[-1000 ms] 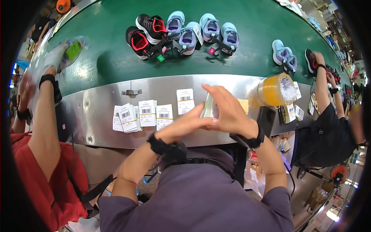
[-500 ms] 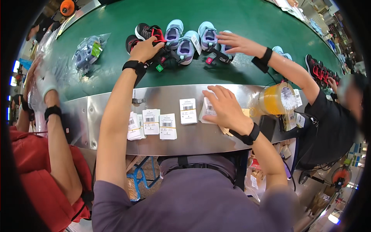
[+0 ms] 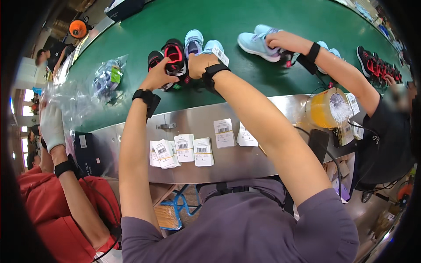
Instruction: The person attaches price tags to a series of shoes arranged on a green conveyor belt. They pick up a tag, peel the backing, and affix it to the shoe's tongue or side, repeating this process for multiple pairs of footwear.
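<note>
Left hand (image 3: 158,75) pinching the small black-and-red trainer (image 3: 174,57) | right hand (image 3: 199,64) closed on its right side | trainer at near edge of green conveyor belt (image 3: 144,30), pale-blue pair (image 3: 202,44) just behind

We see both arms stretched to twelve o'clock over the green conveyor belt (image 3: 144,26): left hand (image 3: 158,75) gripping a black-and-red shoe (image 3: 174,55), right hand (image 3: 199,65) closed beside it, a white tag (image 3: 220,55) sticking out. At one o'clock a co-worker's hand (image 3: 283,41) rests on a light blue shoe (image 3: 256,43). Paper labels (image 3: 182,149) lie on the steel ledge (image 3: 245,158) at six.
</note>
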